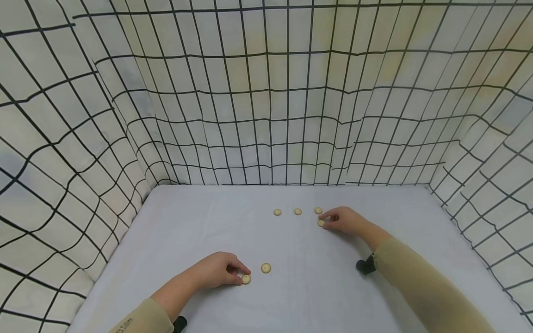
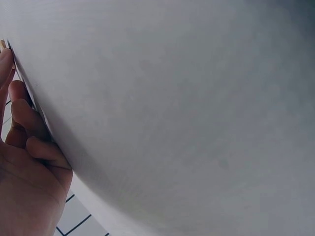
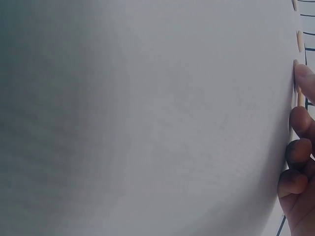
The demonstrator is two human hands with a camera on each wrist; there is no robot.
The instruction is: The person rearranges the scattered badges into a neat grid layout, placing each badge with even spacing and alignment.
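Note:
Near the front of the white table, my left hand (image 1: 220,270) pinches a round cream-coloured button (image 1: 246,279) between thumb and fingers, low at the cloth. A second button (image 1: 266,268) lies just to the right of it. Farther back, my right hand (image 1: 343,219) pinches another button (image 1: 321,223). Just beyond those fingertips lies a loose button (image 1: 318,210); two more, a middle button (image 1: 297,211) and a left button (image 1: 277,212), lie in a row with it. In the left wrist view, the left hand (image 2: 29,167) shows at the edge, its button mostly hidden.
A white cloth (image 1: 200,217) covers the table. White walls with a dark grid (image 1: 266,92) enclose its back and both sides. A small black device (image 1: 366,265) sits at the right wrist, and another (image 1: 180,323) at the left.

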